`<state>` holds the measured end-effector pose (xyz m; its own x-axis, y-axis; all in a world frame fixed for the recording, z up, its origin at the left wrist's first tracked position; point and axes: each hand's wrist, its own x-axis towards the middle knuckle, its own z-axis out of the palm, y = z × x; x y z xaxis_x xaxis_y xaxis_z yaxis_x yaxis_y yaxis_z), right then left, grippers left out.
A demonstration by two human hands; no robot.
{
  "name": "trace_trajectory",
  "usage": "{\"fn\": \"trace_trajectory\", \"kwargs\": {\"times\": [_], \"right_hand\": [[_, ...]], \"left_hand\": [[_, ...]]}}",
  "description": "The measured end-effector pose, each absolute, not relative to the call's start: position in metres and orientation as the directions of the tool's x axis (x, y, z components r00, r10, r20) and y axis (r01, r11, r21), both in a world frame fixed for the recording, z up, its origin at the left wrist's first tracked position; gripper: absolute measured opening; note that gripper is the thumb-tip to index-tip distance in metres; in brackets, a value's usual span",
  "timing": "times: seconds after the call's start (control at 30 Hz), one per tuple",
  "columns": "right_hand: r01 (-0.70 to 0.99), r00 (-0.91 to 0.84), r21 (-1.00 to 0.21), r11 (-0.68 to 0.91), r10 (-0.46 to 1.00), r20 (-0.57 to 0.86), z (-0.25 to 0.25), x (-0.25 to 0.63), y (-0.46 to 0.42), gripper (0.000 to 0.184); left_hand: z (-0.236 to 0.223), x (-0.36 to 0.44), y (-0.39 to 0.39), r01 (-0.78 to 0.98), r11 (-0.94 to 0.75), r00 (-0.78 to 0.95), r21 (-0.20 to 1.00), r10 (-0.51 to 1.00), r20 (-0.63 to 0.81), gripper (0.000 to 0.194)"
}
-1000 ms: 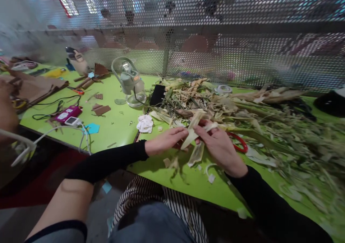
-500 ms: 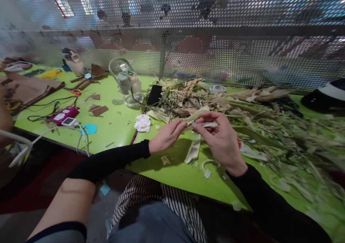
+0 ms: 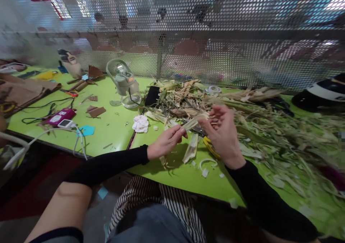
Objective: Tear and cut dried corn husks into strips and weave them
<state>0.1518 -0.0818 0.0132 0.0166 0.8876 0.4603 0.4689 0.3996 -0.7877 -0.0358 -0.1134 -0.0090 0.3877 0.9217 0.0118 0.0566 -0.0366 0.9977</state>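
Observation:
A pale strip of corn husk [image 3: 194, 122] is pinched by its near end in my left hand [image 3: 165, 142], above the front part of the green table. My right hand [image 3: 221, 137] hovers at the strip's far end, thumb and partly curled fingers apart; whether the thumb touches the husk I cannot tell. Beneath the right hand lie scissors with yellow handles [image 3: 211, 147], partly covered by it. Another flat piece of husk [image 3: 191, 148] rests on the table between my hands, with small white scraps [image 3: 205, 173] nearer the edge.
A heap of dried husks and leaves [image 3: 183, 99] spreads behind and to the right. Left of it are a phone [image 3: 152, 96], a clear-based bottle [image 3: 128, 88], crumpled tissue [image 3: 140, 123] and a purple device [image 3: 61, 116] with cables. A perforated metal screen [image 3: 172, 56] closes the back.
My right hand has loosened from its pinch, its fingers spreading near the husk's far end. The left hand still grips the strip. The yellow-handled scissors now show under the right hand.

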Motion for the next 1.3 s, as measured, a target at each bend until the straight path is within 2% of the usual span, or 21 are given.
{"fn": "trace_trajectory", "kwargs": {"times": [0.1, 0.23, 0.37, 0.4, 0.47, 0.5, 0.53, 0.73, 0.87, 1.0, 1.13, 1.3], "right_hand": [[0.434, -0.149, -0.819, 0.376, 0.926, 0.346, 0.011, 0.151, -0.088, 0.039], [0.509, -0.199, -0.763, 0.399, 0.917, 0.347, 0.011, 0.140, -0.097, 0.040], [0.607, -0.216, -0.711, 0.356, 0.934, 0.284, 0.014, 0.155, -0.089, 0.048], [0.663, -0.232, -0.666, 0.341, 0.940, 0.251, 0.014, 0.166, -0.085, 0.050], [0.835, -0.282, -0.443, 0.327, 0.945, 0.167, 0.013, 0.192, -0.077, 0.048], [0.882, -0.319, -0.333, 0.334, 0.943, 0.100, 0.012, 0.205, -0.074, 0.048], [0.900, -0.336, -0.273, 0.341, 0.940, 0.066, 0.011, 0.216, -0.073, 0.046], [0.929, -0.348, -0.167, 0.330, 0.933, -0.090, 0.011, 0.224, -0.074, 0.022], [0.962, -0.225, -0.197, 0.189, 0.959, -0.174, 0.031, 0.217, -0.072, 0.022], [0.972, -0.118, -0.223, 0.071, 0.971, -0.206, 0.053, 0.225, -0.071, 0.046], [0.953, -0.213, -0.275, 0.131, 0.932, -0.293, 0.054, 0.218, -0.078, 0.050], [0.929, -0.310, -0.299, 0.219, 0.901, -0.304, 0.043, 0.199, -0.081, 0.047]], "left_hand": [[-0.010, -0.036, -0.111, 0.112, -0.070, 0.422, 0.991, 0.906, 0.016, 0.028], [-0.004, -0.033, -0.106, 0.074, -0.051, 0.498, 0.996, 0.867, 0.007, 0.018], [0.006, -0.030, -0.101, 0.165, 0.034, 0.448, 0.986, 0.888, -0.106, 0.022], [0.007, -0.030, -0.099, 0.187, 0.058, 0.428, 0.981, 0.894, -0.135, 0.025], [0.009, -0.032, -0.096, 0.193, 0.103, 0.403, 0.976, 0.898, -0.175, 0.028], [0.008, -0.034, -0.094, 0.183, 0.125, 0.397, 0.975, 0.898, -0.190, 0.029], [0.008, -0.035, -0.091, 0.165, 0.147, 0.393, 0.975, 0.897, -0.202, 0.029], [0.000, -0.036, -0.077, 0.011, 0.285, 0.360, 0.958, 0.893, -0.270, 0.024], [-0.004, -0.043, -0.069, -0.047, 0.271, 0.320, 0.962, 0.916, -0.242, 0.024], [-0.006, -0.052, -0.062, -0.116, 0.199, 0.248, 0.973, 0.955, -0.165, 0.028], [-0.009, -0.051, -0.059, -0.156, 0.179, 0.249, 0.971, 0.959, -0.136, 0.029], [-0.009, -0.048, -0.068, -0.113, 0.169, 0.343, 0.979, 0.932, -0.121, 0.028]]}}
